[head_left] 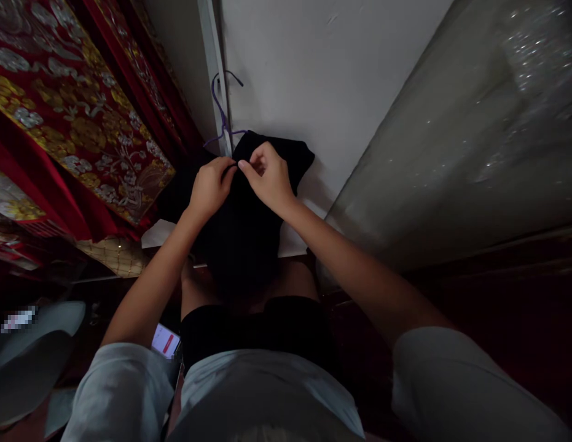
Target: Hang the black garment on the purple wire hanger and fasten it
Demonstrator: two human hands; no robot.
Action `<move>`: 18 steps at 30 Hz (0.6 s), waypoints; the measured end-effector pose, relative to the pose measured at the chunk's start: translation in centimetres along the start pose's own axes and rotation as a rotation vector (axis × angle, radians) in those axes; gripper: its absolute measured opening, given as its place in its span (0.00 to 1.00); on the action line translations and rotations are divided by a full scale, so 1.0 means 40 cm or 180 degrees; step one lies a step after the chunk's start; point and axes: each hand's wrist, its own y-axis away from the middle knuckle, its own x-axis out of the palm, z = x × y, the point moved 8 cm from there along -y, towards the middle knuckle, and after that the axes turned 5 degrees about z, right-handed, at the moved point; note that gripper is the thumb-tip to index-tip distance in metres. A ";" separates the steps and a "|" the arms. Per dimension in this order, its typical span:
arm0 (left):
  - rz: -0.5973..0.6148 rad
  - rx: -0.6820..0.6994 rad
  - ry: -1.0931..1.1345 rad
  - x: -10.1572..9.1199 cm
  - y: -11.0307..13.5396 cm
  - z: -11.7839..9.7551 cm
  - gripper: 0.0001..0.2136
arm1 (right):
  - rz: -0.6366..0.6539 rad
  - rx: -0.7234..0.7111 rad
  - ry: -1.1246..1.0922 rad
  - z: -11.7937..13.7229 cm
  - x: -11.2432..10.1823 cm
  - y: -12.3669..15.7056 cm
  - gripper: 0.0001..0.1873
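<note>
A black garment hangs on a purple hanger hooked against a white wall. My left hand and my right hand meet at the garment's top, near the neck. Both hands have their fingers pinched on the black fabric there, fingertips almost touching. The garment's lower part drops down in front of my legs.
Red cloth with gold and silver flower embroidery hangs at the left. A grey shiny panel rises at the right. A lit phone screen lies low by my left side. Pale rounded objects sit at the bottom left.
</note>
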 end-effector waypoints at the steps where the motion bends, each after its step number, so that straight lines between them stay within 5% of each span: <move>1: 0.0027 0.0005 0.0005 -0.005 -0.002 -0.008 0.12 | -0.0014 0.0062 -0.0020 0.003 0.003 0.004 0.19; 8: 0.0122 -0.0069 -0.0036 -0.024 -0.003 -0.038 0.13 | 0.0285 0.0336 -0.0942 0.023 0.040 -0.008 0.25; 12: -0.0310 -0.0241 -0.0183 -0.076 -0.012 -0.043 0.11 | 0.0289 0.0427 -0.0989 0.006 0.054 -0.009 0.21; 15: -0.1093 -0.0487 -0.0225 -0.181 -0.002 0.033 0.10 | 0.0593 0.0775 -0.0811 -0.050 0.102 0.033 0.19; 18: -0.1780 -0.0782 -0.0177 -0.284 0.058 0.200 0.14 | 0.0956 0.1085 -0.0848 -0.106 0.145 0.098 0.19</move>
